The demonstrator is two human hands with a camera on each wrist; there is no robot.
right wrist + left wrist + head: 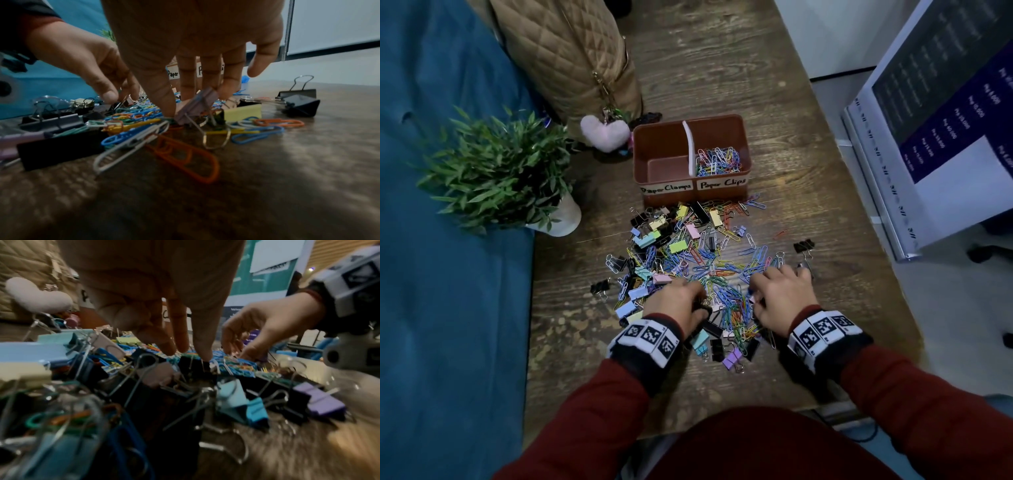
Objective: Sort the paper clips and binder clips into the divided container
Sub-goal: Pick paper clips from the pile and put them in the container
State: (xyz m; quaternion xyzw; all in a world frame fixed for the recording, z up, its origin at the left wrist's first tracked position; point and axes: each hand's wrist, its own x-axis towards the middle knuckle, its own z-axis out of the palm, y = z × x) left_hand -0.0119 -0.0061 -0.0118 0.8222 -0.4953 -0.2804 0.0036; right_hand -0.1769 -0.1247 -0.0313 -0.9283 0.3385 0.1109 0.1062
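While the left hand (677,301) probes the pile (688,253), the right hand (197,53) seemingly pinches a lilac binder clip (195,105)

Both hands (729,301) down in the clip pile (688,260) before the divided container (690,192).

Dark wood-grain table (739,51) is carrying a brown divided container (690,195), with a mixed heap of paper clips and binder clips (688,246) spreading just before it. Potted plant (496,171) and quilted tan bag (565,51) are sitting at the left edge.
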